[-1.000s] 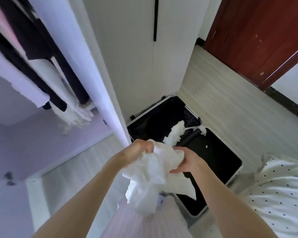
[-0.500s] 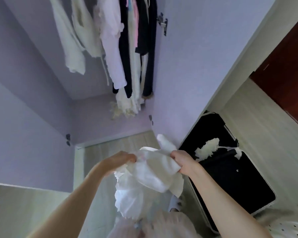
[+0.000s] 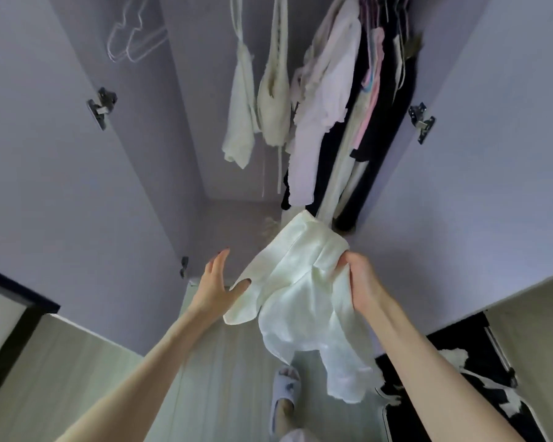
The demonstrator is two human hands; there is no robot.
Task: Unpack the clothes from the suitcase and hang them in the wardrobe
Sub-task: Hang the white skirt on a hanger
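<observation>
Risk of drop: garment [image 3: 304, 291] gripped at one edge only, by right hand [image 3: 363, 282], fingers clenched round a bunched fold at the right. Left hand [image 3: 216, 287] released, fingers spread and straight, thumb just touching the left flap; no grip there. Slack hold plus slippery-looking fabric likely to let the piece slide to the floor [image 3: 224, 371].

Risk of snag or poor hang: cloth crumpled, neckline and shoulders not identifiable, so threading onto a hanger likely to go wrong unless spread out first. Free hangers [image 3: 131, 43] at far left, well apart from both hands; reach with one hand while the other carries the whole weight likely to cause twisting.

Risk of crowding: hung clothes [image 3: 316, 100] packed at far right of the wardrobe [image 3: 77, 186]; gap at far left more suitable.

Risk of tripping: open suitcase [image 3: 460, 393] at near right, just beside the slipper [image 3: 283, 397].

Appearance of garment: pale cream to white, thin, faintly glossy, soft folds. Upper part folded into a flat panel; lower part hanging loose below the hands, with a rounded hem. Held in mid-air in front of the open wardrobe, below the hung clothes, above the floor. Type of garment not determinable.
</observation>
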